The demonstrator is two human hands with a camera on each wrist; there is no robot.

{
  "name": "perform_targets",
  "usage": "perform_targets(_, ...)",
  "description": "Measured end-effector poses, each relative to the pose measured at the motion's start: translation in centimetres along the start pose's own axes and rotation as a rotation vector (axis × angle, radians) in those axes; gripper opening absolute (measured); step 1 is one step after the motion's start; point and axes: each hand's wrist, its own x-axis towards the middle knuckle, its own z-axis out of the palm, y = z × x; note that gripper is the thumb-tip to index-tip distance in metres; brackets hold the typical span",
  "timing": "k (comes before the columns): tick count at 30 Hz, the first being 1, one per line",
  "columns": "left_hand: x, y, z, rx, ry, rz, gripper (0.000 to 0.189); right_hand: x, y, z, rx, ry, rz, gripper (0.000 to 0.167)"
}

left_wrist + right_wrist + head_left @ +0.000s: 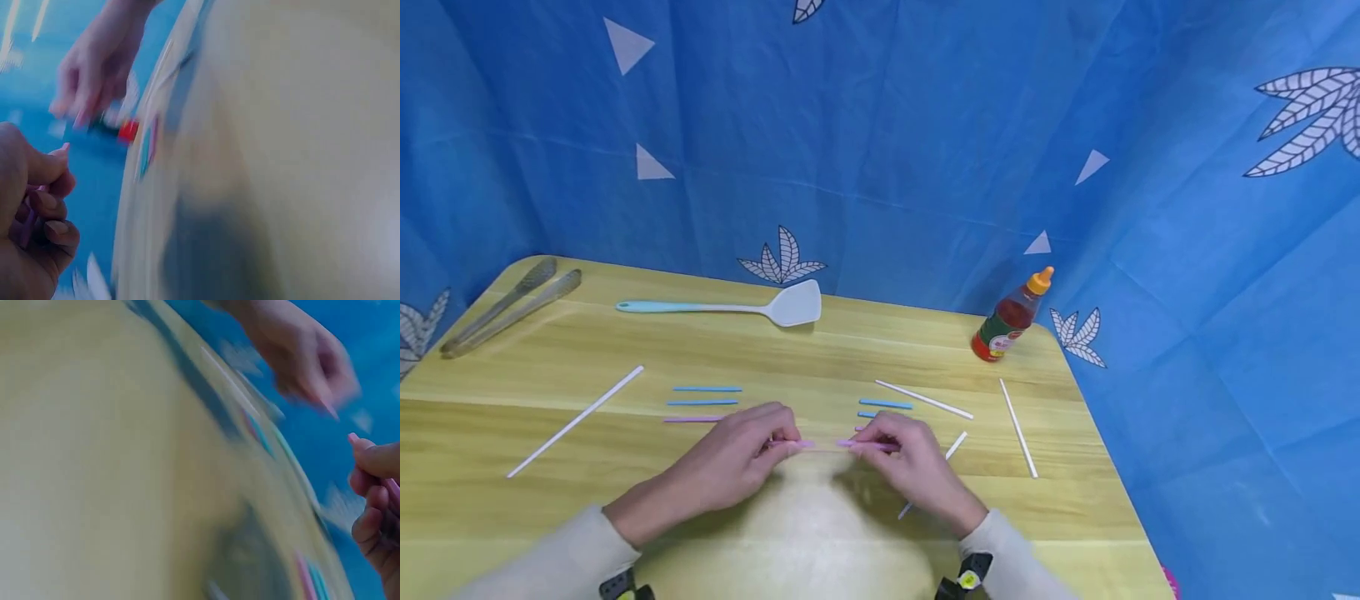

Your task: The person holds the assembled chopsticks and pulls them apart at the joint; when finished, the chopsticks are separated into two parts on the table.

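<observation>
Above the table, my left hand (pixel 741 454) pinches a short pink straw piece (pixel 806 444) between thumb and fingers. My right hand (pixel 913 462) pinches another pink straw piece (pixel 886 447) at the same height. Their inner ends face each other across a small gap. In the left wrist view a pink tip (pixel 65 147) pokes out past the left thumb; a similar tip (pixel 354 437) shows beyond the right thumb in the right wrist view. Beyond my left hand lie two blue straw pieces (pixel 702 402) and a purple one (pixel 692 419). Matching blue pieces (pixel 886 404) lie beyond my right hand, partly hidden.
White straws lie left (pixel 576 421) and right (pixel 1018 429) on the wooden table (pixel 775 367); another (pixel 956 445) passes beneath my right hand. Metal tongs (pixel 512 308), a white spatula (pixel 793 305) and a red sauce bottle (pixel 1009 321) stand or lie along the back, before a blue curtain (pixel 887 150).
</observation>
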Motion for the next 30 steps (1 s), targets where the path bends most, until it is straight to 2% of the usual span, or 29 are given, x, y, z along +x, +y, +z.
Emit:
perform_targets(4, -0.4, -1.6, -3.1, -0.005, 0.025, -0.151, 0.009, -1.1, 1.7, -3.2, 0.028, 0.114, 0.162, 0.002)
perform_targets(7, -0.5, -3.0, -4.4, 0.036, -0.002, -0.15, 0.007, -1.5, 2.9, -4.3, 0.025, 0.089, 0.172, 0.005)
perform_targets(10, -0.8, -4.3, -4.6, 0.105, -0.017, -0.117, 0.011, -1.5, 3.9, -4.1, -0.004, 0.052, 0.099, 0.01)
perform_targets(15, -1.8, -6.1, -4.3, 0.221, -0.008, -0.084, 0.016, -1.4, 4.6, -3.1, -0.092, 0.058, 0.016, 0.013)
perform_targets(22, -2.9, -7.2, -5.0, 0.265, -0.024, -0.105, 0.016, -1.0, 3.9, -1.9, -0.189, 0.006, 0.023, 0.013)
perform_targets(30, -3.5, -7.8, -4.8, 0.328, -0.014, -0.089, 0.017, -0.5, 3.6, -0.9, -0.274, -0.04, 0.013, 0.013)
